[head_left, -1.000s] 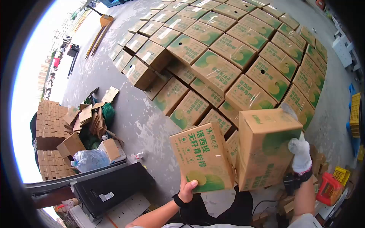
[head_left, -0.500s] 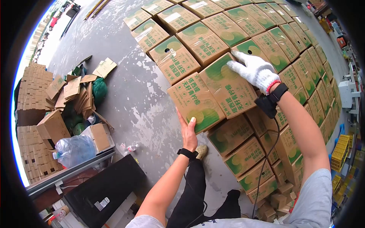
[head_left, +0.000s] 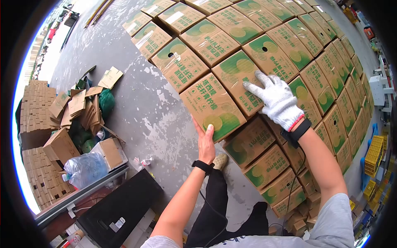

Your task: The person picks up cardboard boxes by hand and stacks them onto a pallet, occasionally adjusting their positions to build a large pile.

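Note:
Bare, my left hand (head_left: 206, 142) grips the near left corner of a cardboard carton (head_left: 211, 105) printed in green, thumb on its top and fingers along its side. That carton lies at the left edge of the stack's top layer. Beside it, to the right, is a matching carton (head_left: 236, 80). On the near end of this second carton lies my right hand (head_left: 277, 97), in a white knitted glove with a red cuff, its fingers spread. Part of the gloved palm hides the carton's corner. Both wrists wear black bands.
Rows of similar cartons (head_left: 269, 53) stretch away to the right, with lower layers (head_left: 264, 165) exposed nearer me. At left are flattened cardboard (head_left: 78, 101), a clear plastic jug (head_left: 89, 167) and a black case (head_left: 120, 211). Yellow crates (head_left: 374, 155) stand at far right.
My right hand has moved back toward me along the right-hand carton, which now sits farther from me and more in line with its neighbours. My left hand stays on its carton.

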A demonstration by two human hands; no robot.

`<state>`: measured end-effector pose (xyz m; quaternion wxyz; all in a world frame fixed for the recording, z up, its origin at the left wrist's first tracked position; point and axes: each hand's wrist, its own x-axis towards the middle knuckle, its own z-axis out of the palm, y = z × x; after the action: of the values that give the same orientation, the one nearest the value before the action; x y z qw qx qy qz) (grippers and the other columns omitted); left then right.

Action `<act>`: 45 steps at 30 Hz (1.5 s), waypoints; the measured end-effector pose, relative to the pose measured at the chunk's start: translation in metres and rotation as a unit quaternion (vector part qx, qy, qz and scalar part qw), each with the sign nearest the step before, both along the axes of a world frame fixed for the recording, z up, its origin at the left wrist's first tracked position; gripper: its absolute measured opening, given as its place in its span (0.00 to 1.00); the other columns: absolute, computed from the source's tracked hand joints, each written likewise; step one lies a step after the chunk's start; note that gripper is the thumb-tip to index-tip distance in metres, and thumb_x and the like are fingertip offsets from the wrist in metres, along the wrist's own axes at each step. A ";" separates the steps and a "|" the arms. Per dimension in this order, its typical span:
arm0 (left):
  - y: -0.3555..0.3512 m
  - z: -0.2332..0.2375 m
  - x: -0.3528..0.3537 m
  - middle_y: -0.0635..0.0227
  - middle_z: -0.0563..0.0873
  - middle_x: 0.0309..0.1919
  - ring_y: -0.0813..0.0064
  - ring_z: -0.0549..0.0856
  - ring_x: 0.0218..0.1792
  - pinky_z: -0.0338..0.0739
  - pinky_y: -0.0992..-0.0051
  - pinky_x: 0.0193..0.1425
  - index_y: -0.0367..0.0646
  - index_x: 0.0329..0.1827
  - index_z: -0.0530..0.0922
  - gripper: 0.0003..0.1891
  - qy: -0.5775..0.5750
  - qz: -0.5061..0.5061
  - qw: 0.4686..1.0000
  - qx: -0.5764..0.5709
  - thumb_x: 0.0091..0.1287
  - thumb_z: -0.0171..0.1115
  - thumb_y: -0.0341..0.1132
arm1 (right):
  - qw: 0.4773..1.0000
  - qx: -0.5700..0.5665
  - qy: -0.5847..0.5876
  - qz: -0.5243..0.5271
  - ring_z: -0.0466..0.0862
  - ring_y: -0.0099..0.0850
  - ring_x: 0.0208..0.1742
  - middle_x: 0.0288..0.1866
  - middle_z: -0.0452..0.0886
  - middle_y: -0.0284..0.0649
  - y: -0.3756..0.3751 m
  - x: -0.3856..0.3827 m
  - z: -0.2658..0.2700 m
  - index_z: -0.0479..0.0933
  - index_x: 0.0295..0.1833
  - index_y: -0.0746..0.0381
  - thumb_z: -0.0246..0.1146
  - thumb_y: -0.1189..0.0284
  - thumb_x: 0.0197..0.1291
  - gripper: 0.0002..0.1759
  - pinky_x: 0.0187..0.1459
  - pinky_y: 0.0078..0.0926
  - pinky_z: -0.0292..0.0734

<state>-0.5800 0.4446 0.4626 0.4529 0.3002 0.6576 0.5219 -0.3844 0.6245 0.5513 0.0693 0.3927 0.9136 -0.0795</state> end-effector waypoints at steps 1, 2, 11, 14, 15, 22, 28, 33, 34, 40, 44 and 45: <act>0.002 0.006 0.002 0.51 0.52 0.79 0.59 0.57 0.77 0.51 0.66 0.78 0.47 0.82 0.32 0.41 -0.017 -0.007 1.000 -0.025 0.77 0.46 0.48 | 1.000 0.013 0.008 -0.003 0.70 0.53 0.68 0.77 0.61 0.45 0.001 0.001 -0.003 0.66 0.73 0.38 0.72 0.75 0.42 0.49 0.70 0.46 0.67; 0.004 0.009 0.005 0.51 0.52 0.79 0.59 0.57 0.77 0.51 0.66 0.78 0.47 0.82 0.32 0.41 -0.016 -0.013 0.999 -0.027 0.77 0.46 0.48 | 1.000 0.020 0.011 -0.004 0.70 0.53 0.68 0.77 0.61 0.44 0.000 0.002 -0.005 0.66 0.73 0.38 0.71 0.76 0.43 0.48 0.70 0.46 0.66; -0.002 -0.053 -0.001 0.68 0.71 0.67 0.70 0.76 0.62 0.73 0.64 0.62 0.60 0.79 0.55 0.35 -0.051 0.070 0.995 -0.054 0.73 0.51 0.62 | 0.978 0.069 0.176 -0.087 0.70 0.49 0.69 0.71 0.68 0.47 -0.063 0.037 -0.013 0.68 0.72 0.44 0.72 0.67 0.51 0.40 0.70 0.47 0.65; 0.003 -0.031 0.004 0.65 0.62 0.75 0.64 0.69 0.69 0.68 0.59 0.67 0.61 0.82 0.45 0.42 0.001 0.093 0.990 -0.105 0.71 0.48 0.66 | 0.938 0.027 0.314 -0.142 0.76 0.48 0.62 0.65 0.75 0.45 -0.141 0.087 0.017 0.75 0.65 0.52 0.73 0.67 0.48 0.35 0.64 0.45 0.72; 0.002 -0.008 0.017 0.64 0.57 0.78 0.62 0.65 0.72 0.65 0.56 0.70 0.61 0.82 0.41 0.44 0.021 0.119 0.980 -0.160 0.71 0.48 0.67 | 0.920 0.030 0.352 -0.171 0.79 0.47 0.58 0.60 0.79 0.45 -0.175 0.112 0.019 0.78 0.61 0.55 0.74 0.69 0.46 0.32 0.59 0.44 0.75; -0.154 0.094 0.157 0.56 0.81 0.48 0.67 0.81 0.49 0.76 0.69 0.49 0.37 0.63 0.71 0.21 0.278 -0.208 0.934 0.086 0.78 0.44 0.44 | 0.740 0.118 0.326 -0.576 0.83 0.39 0.45 0.43 0.84 0.38 -0.448 0.355 -0.004 0.78 0.45 0.58 0.70 0.75 0.52 0.14 0.52 0.38 0.75; -0.335 0.048 0.466 0.61 0.85 0.48 0.73 0.86 0.49 0.79 0.73 0.52 0.40 0.67 0.71 0.21 -0.169 -0.637 0.649 -0.380 0.73 0.61 0.35 | 0.501 -0.126 0.158 -0.841 0.71 0.50 0.69 0.70 0.67 0.55 -0.638 0.600 -0.174 0.64 0.71 0.56 0.72 0.53 0.54 0.43 0.68 0.42 0.67; -0.449 -0.219 0.626 0.50 0.78 0.56 0.52 0.80 0.55 0.77 0.60 0.57 0.44 0.72 0.63 0.41 0.212 -0.731 0.628 -0.164 0.57 0.74 0.44 | 0.462 -0.354 0.080 -0.809 0.61 0.52 0.76 0.78 0.55 0.56 -0.669 0.724 -0.277 0.50 0.81 0.47 0.79 0.49 0.37 0.66 0.74 0.47 0.60; -0.449 -0.259 0.651 0.50 0.72 0.64 0.54 0.73 0.65 0.74 0.56 0.63 0.46 0.75 0.59 0.47 0.284 -0.746 0.575 -0.176 0.54 0.76 0.43 | 0.554 -0.373 -0.018 -0.744 0.54 0.50 0.80 0.81 0.49 0.52 -0.676 0.733 -0.304 0.47 0.81 0.45 0.81 0.50 0.33 0.70 0.76 0.50 0.55; -0.445 -0.437 0.724 0.57 0.56 0.78 0.60 0.55 0.79 0.58 0.49 0.75 0.44 0.81 0.49 0.42 0.529 -0.768 0.289 0.216 0.64 0.60 0.34 | 0.861 -0.303 -0.097 -0.398 0.55 0.46 0.80 0.80 0.53 0.48 -0.680 0.790 -0.418 0.50 0.80 0.47 0.84 0.63 0.24 0.72 0.79 0.49 0.47; -0.452 -0.475 0.721 0.62 0.58 0.77 0.63 0.57 0.78 0.59 0.44 0.74 0.42 0.80 0.50 0.37 0.551 -0.730 0.236 0.329 0.69 0.52 0.38 | 0.910 -0.252 -0.040 -0.327 0.61 0.49 0.76 0.75 0.61 0.53 -0.684 0.801 -0.457 0.56 0.77 0.54 0.81 0.60 0.24 0.67 0.79 0.52 0.47; -0.450 -0.476 0.720 0.62 0.58 0.77 0.63 0.57 0.78 0.59 0.44 0.74 0.42 0.80 0.50 0.37 0.551 -0.731 0.235 0.328 0.69 0.52 0.38 | 0.910 -0.253 -0.038 -0.327 0.61 0.49 0.76 0.75 0.61 0.53 -0.685 0.800 -0.459 0.56 0.77 0.54 0.81 0.60 0.24 0.67 0.79 0.52 0.47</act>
<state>0.1399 -0.0049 -0.0139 0.0272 0.9870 0.0135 -0.1579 0.4151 -0.0603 0.0921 0.1713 0.6416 0.6796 -0.3116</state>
